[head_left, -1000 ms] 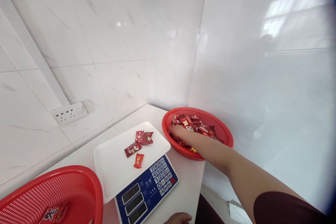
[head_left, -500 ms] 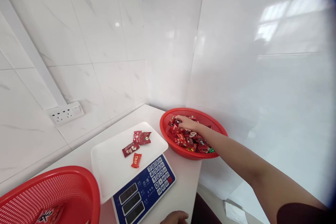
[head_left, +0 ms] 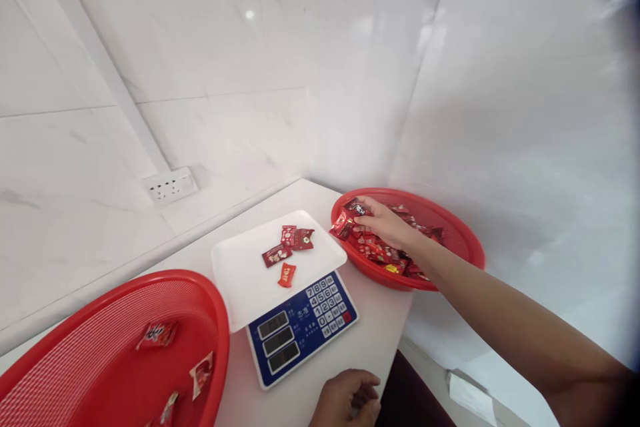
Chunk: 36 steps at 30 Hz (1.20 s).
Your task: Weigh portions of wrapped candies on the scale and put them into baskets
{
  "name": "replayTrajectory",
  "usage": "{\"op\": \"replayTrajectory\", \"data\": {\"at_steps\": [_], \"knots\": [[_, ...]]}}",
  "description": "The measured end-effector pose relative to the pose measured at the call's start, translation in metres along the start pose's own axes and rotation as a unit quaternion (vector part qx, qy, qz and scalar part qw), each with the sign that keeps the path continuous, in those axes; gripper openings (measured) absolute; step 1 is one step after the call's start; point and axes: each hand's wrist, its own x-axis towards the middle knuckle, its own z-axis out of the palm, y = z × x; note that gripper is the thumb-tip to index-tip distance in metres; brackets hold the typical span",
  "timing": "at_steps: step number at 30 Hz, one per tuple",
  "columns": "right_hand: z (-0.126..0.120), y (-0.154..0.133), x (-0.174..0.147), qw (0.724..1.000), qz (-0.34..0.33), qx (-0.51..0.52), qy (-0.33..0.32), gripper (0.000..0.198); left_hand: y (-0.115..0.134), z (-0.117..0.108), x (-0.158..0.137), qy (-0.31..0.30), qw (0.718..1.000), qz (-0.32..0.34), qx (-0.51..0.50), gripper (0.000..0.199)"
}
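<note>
My right hand (head_left: 381,219) is closed on red-wrapped candies (head_left: 345,223) at the left rim of the right red basket (head_left: 463,233). More wrapped candies (head_left: 373,248) lie heaped beneath it. My left hand (head_left: 347,399) rests by the front edge of the white table, fingers loosely curled and apart from the thumb, with nothing seen in it. Between the baskets stands a digital scale (head_left: 305,323) with a white pan (head_left: 240,273). Several candies lie on the pan, among them an orange-red one (head_left: 287,275) and a dark red packet (head_left: 276,255).
A larger red basket (head_left: 220,320) at the lower left holds a few wrapped packets (head_left: 157,333). The white table (head_left: 310,363) runs into a corner between tiled walls. A power socket (head_left: 171,185) is mounted on the left wall.
My right hand has picked up candies from the heap and lifted them to the basket's rim. The view has shifted, showing more of my left hand and the left basket.
</note>
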Motion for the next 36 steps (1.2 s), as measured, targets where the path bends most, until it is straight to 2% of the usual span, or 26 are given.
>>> {"op": "replayTrajectory", "data": {"at_steps": [5,7,9,12,15,18,20,26,30,32,34,36], "knots": [[0.064,-0.004,-0.022,0.978,-0.121,-0.166,-0.045,0.035,0.003,-0.002,-0.004,-0.004,1.0,-0.014,0.009,0.029],[0.083,0.001,-0.029,0.97,-0.132,-0.186,-0.08,0.032,0.003,-0.002,-0.005,-0.012,1.0,-0.022,0.009,0.03],[0.094,0.004,-0.033,0.971,-0.128,-0.18,-0.088,0.031,0.006,-0.003,-0.005,-0.014,1.0,-0.024,0.012,0.03],[0.092,0.007,-0.034,0.985,-0.104,-0.133,-0.038,0.031,0.013,-0.004,-0.005,-0.006,1.0,-0.015,0.014,0.029],[0.077,0.012,-0.044,0.995,-0.082,-0.041,0.043,0.031,0.02,-0.006,-0.006,-0.007,1.0,-0.006,0.018,0.028],[0.065,0.029,-0.072,0.986,-0.095,0.044,0.131,0.027,0.024,-0.007,-0.008,-0.021,0.999,0.007,0.026,0.03],[0.063,0.047,-0.097,0.979,-0.096,0.074,0.166,0.022,0.024,-0.008,-0.008,-0.032,0.999,0.014,0.031,0.031],[0.074,0.106,-0.16,0.983,-0.022,0.041,0.178,0.018,0.024,-0.009,-0.008,-0.045,0.998,0.028,0.026,0.032],[0.077,0.125,-0.176,0.982,-0.024,-0.012,0.189,0.02,0.024,-0.008,-0.008,-0.037,0.999,0.006,-0.022,0.053],[0.074,0.126,-0.18,0.984,-0.057,-0.068,0.158,0.022,0.024,-0.008,-0.008,-0.022,0.998,-0.008,-0.049,0.06],[0.071,0.125,-0.182,0.98,-0.125,-0.142,0.062,0.024,0.025,-0.009,-0.008,-0.016,0.998,-0.005,-0.059,0.057],[0.068,0.121,-0.181,0.956,-0.203,-0.203,-0.054,0.027,0.026,-0.011,-0.008,-0.015,0.999,0.005,-0.047,0.046]]}}
